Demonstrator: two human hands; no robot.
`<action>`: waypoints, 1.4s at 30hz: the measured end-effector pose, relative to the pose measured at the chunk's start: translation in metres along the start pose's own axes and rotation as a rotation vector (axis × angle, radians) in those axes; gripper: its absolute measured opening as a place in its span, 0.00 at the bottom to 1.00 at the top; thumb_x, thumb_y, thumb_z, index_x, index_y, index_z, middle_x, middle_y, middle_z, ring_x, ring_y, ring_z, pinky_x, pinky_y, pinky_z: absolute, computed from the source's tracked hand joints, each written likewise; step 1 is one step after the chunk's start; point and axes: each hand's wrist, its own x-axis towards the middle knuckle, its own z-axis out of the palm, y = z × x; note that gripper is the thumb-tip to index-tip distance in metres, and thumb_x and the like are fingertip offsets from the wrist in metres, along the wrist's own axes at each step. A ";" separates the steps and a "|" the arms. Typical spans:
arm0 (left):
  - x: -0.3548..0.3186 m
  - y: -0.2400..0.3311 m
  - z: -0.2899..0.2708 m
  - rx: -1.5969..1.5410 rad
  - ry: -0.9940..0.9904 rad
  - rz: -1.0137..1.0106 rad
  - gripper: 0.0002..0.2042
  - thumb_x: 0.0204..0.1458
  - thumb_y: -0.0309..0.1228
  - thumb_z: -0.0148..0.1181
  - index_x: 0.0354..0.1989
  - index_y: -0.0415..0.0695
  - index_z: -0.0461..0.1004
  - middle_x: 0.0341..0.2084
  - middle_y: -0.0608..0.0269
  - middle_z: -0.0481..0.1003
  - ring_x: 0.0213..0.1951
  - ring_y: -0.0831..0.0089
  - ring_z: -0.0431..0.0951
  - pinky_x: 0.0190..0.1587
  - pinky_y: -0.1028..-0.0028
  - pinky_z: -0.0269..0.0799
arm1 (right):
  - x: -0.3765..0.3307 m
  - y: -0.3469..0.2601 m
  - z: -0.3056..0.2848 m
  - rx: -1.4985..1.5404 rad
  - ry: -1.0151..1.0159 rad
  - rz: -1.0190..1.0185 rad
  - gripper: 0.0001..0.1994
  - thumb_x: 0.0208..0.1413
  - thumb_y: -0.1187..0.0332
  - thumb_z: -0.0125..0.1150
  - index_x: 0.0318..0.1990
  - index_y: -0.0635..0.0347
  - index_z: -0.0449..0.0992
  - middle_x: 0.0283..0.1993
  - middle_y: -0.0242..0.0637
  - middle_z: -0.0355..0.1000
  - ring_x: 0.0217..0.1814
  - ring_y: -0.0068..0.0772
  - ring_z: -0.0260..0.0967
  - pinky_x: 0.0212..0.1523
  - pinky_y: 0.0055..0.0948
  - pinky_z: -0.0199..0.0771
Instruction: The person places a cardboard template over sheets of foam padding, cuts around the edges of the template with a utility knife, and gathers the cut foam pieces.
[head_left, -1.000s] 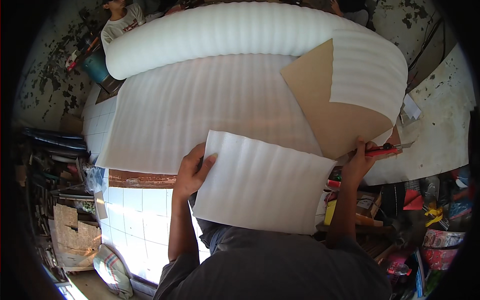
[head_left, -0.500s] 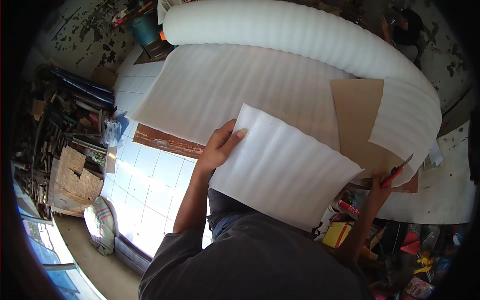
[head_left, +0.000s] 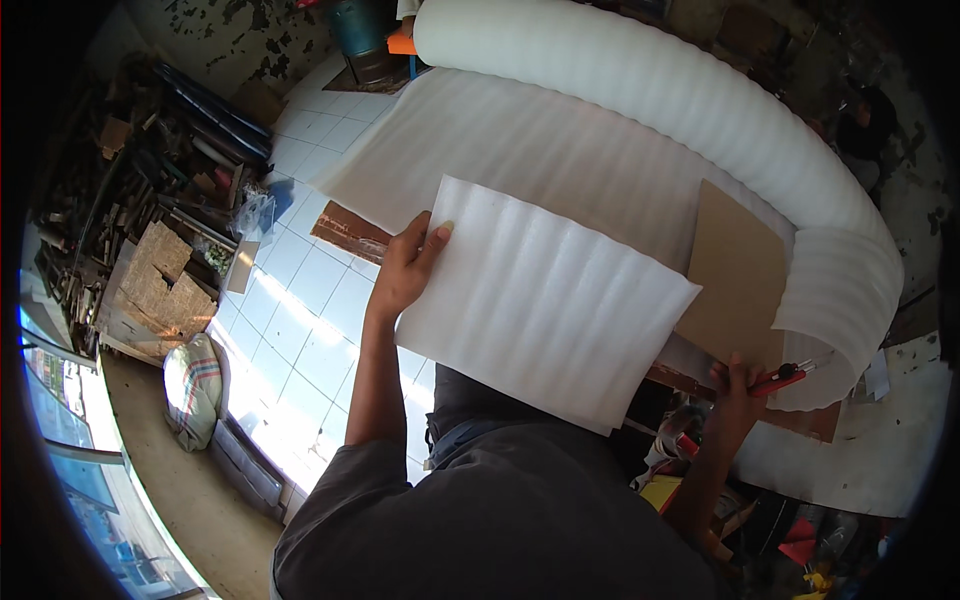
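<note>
A cut rectangle of white foam sheet hangs in front of my body, its left edge pinched between the thumb and fingers of my left hand. My right hand grips a red cutter knife near the table's right front, blade pointing away to the right. Just beyond that hand lies a brown cardboard piece, resting on the unrolled foam. The thick foam roll stretches across the back, its loose end curling down at the right.
The brown table edge shows under the foam. Scrap wood and broken board are piled at left, near a stuffed sack. Assorted items clutter the lower right, beside a pale panel. Another person is at far right.
The foam sheet has shifted left and up with my left hand, and lies flatter to view. My right hand has moved slightly left with the cutter. The whole view has turned somewhat.
</note>
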 end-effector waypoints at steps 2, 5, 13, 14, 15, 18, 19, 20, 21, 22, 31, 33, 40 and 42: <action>-0.004 -0.001 -0.004 -0.017 0.077 -0.030 0.19 0.69 0.44 0.55 0.37 0.36 0.69 0.22 0.62 0.66 0.28 0.77 0.66 0.34 0.71 0.66 | -0.004 -0.003 0.011 0.000 -0.012 -0.001 0.15 0.61 0.72 0.68 0.38 0.52 0.62 0.37 0.31 0.68 0.36 0.32 0.78 0.38 0.27 0.80; -0.013 -0.004 -0.009 -0.015 0.158 -0.043 0.19 0.68 0.44 0.56 0.37 0.36 0.70 0.24 0.62 0.67 0.29 0.76 0.67 0.35 0.71 0.67 | -0.003 -0.003 0.013 -0.016 -0.055 0.019 0.15 0.61 0.72 0.67 0.38 0.53 0.61 0.37 0.31 0.66 0.36 0.32 0.77 0.41 0.30 0.79; -0.026 0.013 -0.023 -0.284 0.120 -0.336 0.21 0.68 0.42 0.55 0.55 0.33 0.75 0.39 0.52 0.81 0.38 0.70 0.82 0.43 0.72 0.76 | 0.004 0.012 -0.001 -0.031 -0.073 0.019 0.14 0.61 0.73 0.66 0.39 0.53 0.61 0.38 0.31 0.63 0.37 0.33 0.76 0.44 0.32 0.78; -0.025 0.012 -0.024 -0.319 0.095 -0.343 0.21 0.67 0.42 0.56 0.56 0.35 0.75 0.40 0.59 0.81 0.39 0.73 0.81 0.42 0.73 0.75 | 0.005 0.014 -0.004 -0.020 -0.079 0.033 0.14 0.61 0.74 0.66 0.40 0.54 0.61 0.38 0.30 0.63 0.37 0.33 0.76 0.43 0.32 0.79; -0.021 0.010 -0.025 -0.318 0.091 -0.336 0.21 0.67 0.42 0.56 0.56 0.35 0.75 0.40 0.59 0.81 0.39 0.73 0.81 0.42 0.73 0.75 | 0.008 0.014 -0.004 -0.007 -0.088 0.043 0.14 0.61 0.75 0.65 0.41 0.54 0.61 0.38 0.30 0.62 0.37 0.32 0.76 0.43 0.31 0.80; -0.008 0.002 -0.017 -0.416 -0.011 -0.288 0.20 0.66 0.41 0.57 0.53 0.33 0.76 0.37 0.57 0.82 0.34 0.75 0.80 0.39 0.75 0.75 | 0.008 0.013 -0.008 0.031 -0.094 0.075 0.14 0.61 0.75 0.65 0.43 0.54 0.61 0.39 0.30 0.61 0.38 0.30 0.75 0.43 0.31 0.83; -0.005 0.002 -0.014 -0.414 -0.018 -0.284 0.20 0.66 0.41 0.57 0.53 0.33 0.76 0.37 0.57 0.82 0.34 0.75 0.80 0.39 0.75 0.75 | 0.011 0.014 -0.010 0.035 -0.086 0.073 0.14 0.61 0.75 0.65 0.43 0.54 0.61 0.39 0.30 0.61 0.38 0.30 0.75 0.43 0.31 0.83; -0.001 0.003 -0.010 -0.360 -0.009 -0.289 0.20 0.66 0.41 0.57 0.52 0.33 0.77 0.35 0.58 0.81 0.33 0.77 0.80 0.39 0.76 0.75 | 0.013 0.015 -0.011 0.037 -0.086 0.084 0.15 0.61 0.75 0.65 0.43 0.55 0.61 0.40 0.30 0.61 0.39 0.29 0.74 0.43 0.31 0.84; 0.001 0.006 -0.004 -0.306 -0.006 -0.299 0.19 0.67 0.40 0.57 0.50 0.33 0.77 0.34 0.59 0.81 0.33 0.78 0.79 0.38 0.76 0.75 | 0.012 0.016 -0.015 0.036 -0.080 0.099 0.15 0.61 0.74 0.66 0.43 0.55 0.61 0.40 0.30 0.60 0.40 0.28 0.74 0.44 0.32 0.85; 0.002 0.012 -0.001 -0.285 0.011 -0.294 0.17 0.67 0.40 0.57 0.45 0.33 0.78 0.30 0.62 0.80 0.29 0.80 0.78 0.35 0.77 0.73 | 0.012 0.014 -0.016 0.033 -0.065 0.101 0.15 0.61 0.74 0.66 0.43 0.55 0.61 0.40 0.30 0.60 0.40 0.28 0.74 0.44 0.32 0.85; -0.018 0.011 0.007 -0.240 -0.032 -0.302 0.16 0.66 0.39 0.59 0.38 0.34 0.77 0.25 0.66 0.78 0.26 0.82 0.74 0.29 0.78 0.68 | 0.023 0.001 -0.031 -0.055 0.024 0.086 0.15 0.60 0.71 0.67 0.43 0.54 0.63 0.42 0.29 0.60 0.44 0.25 0.70 0.45 0.32 0.85; -0.027 0.011 0.008 -0.268 -0.026 -0.326 0.17 0.66 0.40 0.59 0.38 0.34 0.77 0.25 0.67 0.77 0.26 0.83 0.73 0.30 0.78 0.68 | 0.030 0.005 -0.040 -0.069 0.024 0.031 0.14 0.60 0.69 0.67 0.42 0.53 0.64 0.41 0.28 0.62 0.43 0.23 0.70 0.46 0.32 0.84; -0.048 0.012 0.012 -0.324 0.001 -0.374 0.17 0.66 0.41 0.59 0.40 0.35 0.77 0.26 0.67 0.78 0.27 0.82 0.74 0.31 0.78 0.69 | 0.039 0.001 -0.050 -0.062 0.058 0.033 0.13 0.59 0.69 0.69 0.39 0.51 0.65 0.36 0.26 0.64 0.36 0.22 0.69 0.36 0.27 0.80; -0.048 0.011 0.010 -0.314 0.012 -0.369 0.17 0.66 0.41 0.59 0.41 0.35 0.78 0.26 0.66 0.78 0.27 0.81 0.74 0.32 0.78 0.69 | 0.036 -0.008 -0.053 -0.106 -0.031 0.069 0.14 0.59 0.69 0.69 0.39 0.50 0.64 0.35 0.27 0.65 0.29 0.23 0.69 0.30 0.27 0.76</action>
